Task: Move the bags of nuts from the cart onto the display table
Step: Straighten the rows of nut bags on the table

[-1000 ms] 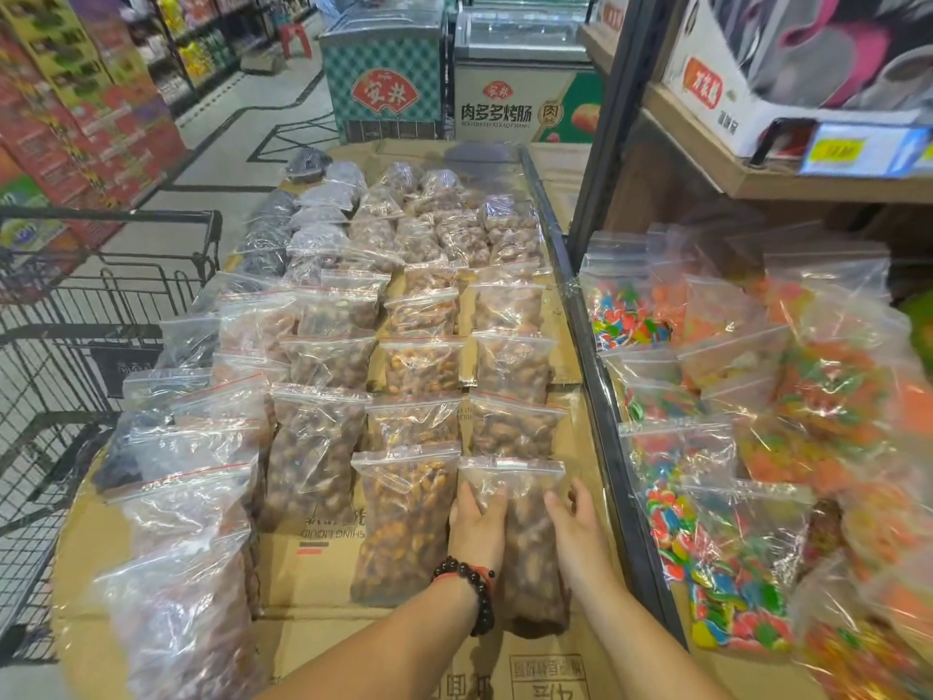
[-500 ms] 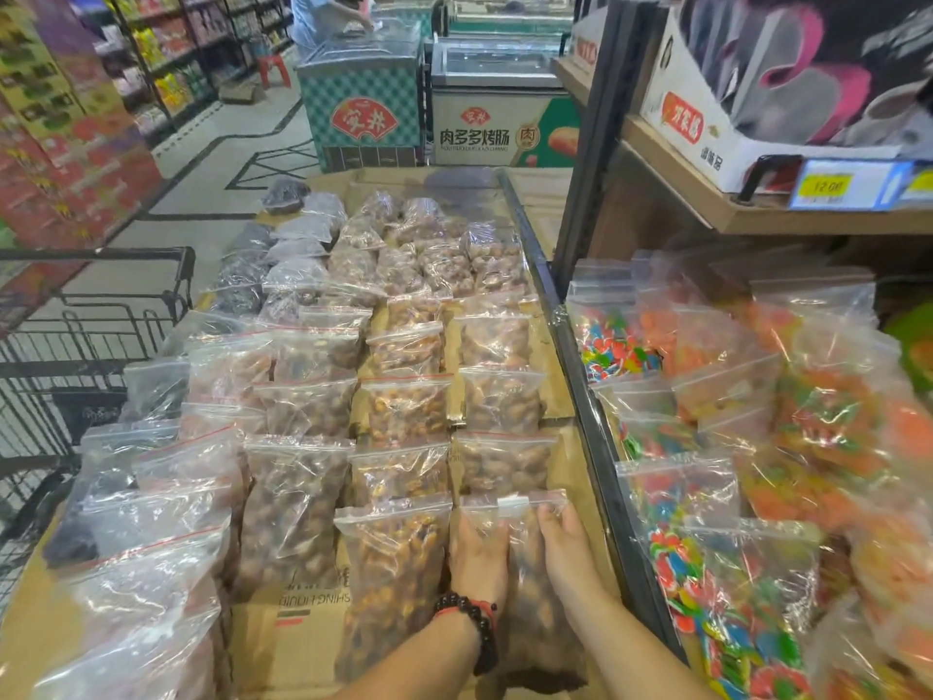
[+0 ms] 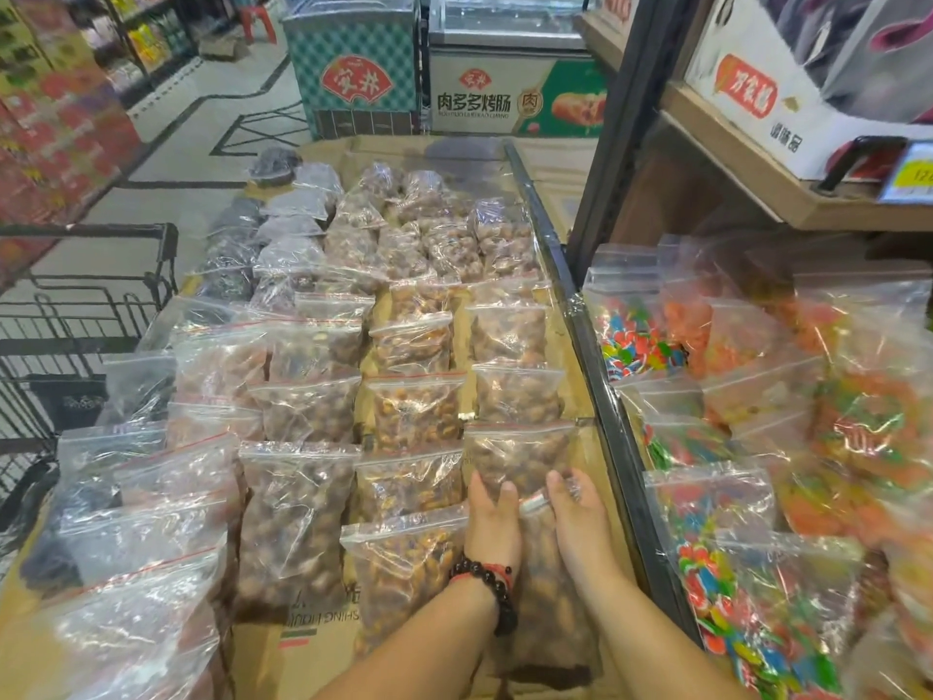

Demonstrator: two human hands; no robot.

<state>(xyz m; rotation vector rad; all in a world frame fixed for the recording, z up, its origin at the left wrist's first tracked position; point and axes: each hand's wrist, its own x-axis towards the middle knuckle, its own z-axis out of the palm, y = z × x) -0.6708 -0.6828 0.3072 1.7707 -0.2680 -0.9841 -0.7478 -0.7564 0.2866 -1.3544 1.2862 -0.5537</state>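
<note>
Both grips lie flat with straight fingers, left hand [image 3: 492, 517] and right hand [image 3: 580, 517] pressing the nearest nut bag [image 3: 548, 593] onto the cardboard tabletop [image 3: 303, 644] at five o'clock.

Your forearms enter from 6 o'clock, both reaching toward 12. Left hand [image 3: 492, 517] lies palm down, fingers straight and together, beaded bracelet [image 3: 487, 583] on the wrist. Right hand [image 3: 575, 507] sits just beside it at 3 o'clock, palm down, fingers relaxed.

bags of nuts [image 3: 515, 459]: glossy clear plastic | display table [image 3: 585, 396]: matt cardboard
</note>
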